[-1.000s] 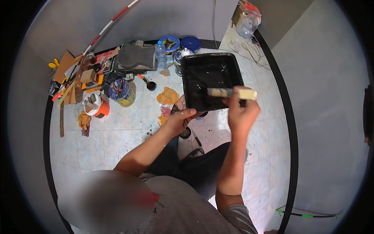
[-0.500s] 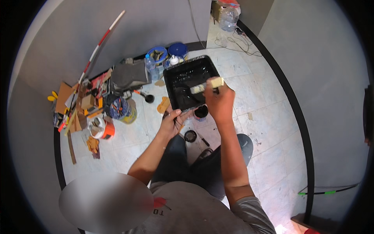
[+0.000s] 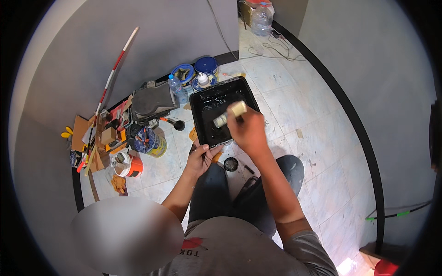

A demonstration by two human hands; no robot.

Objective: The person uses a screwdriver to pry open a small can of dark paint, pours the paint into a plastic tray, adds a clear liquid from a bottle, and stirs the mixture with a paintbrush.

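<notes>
Above the tiled floor [image 3: 322, 156], your left hand [image 3: 199, 158] is clamped on the black tray [image 3: 198, 117] and your right hand [image 3: 249, 132] on the brush [image 3: 237, 109] over it, so yeah, hold it level.

Pale tiled floor [image 3: 322, 161], smudged in places, edged by a black band along the walls. At the far edge, a tub with a dark blue lid [image 3: 206, 65], beside a blue-rimmed bucket [image 3: 183, 73] and a clear water bottle [image 3: 175, 87]. Toward the left edge, a blue and yellow bucket [image 3: 156, 147], a white and orange bucket [image 3: 134, 167], an orange cloth [image 3: 119, 184] and a cardboard box [image 3: 80, 131]. Farther in from that edge, a round black tool with an orange handle [image 3: 178, 125]. Well inside the edges, a small round dark pot [image 3: 230, 164] near a slim dark tool [image 3: 249, 169]. By the far right corner, a large clear bottle [image 3: 262, 20] and loose cable [image 3: 287, 58].
</notes>
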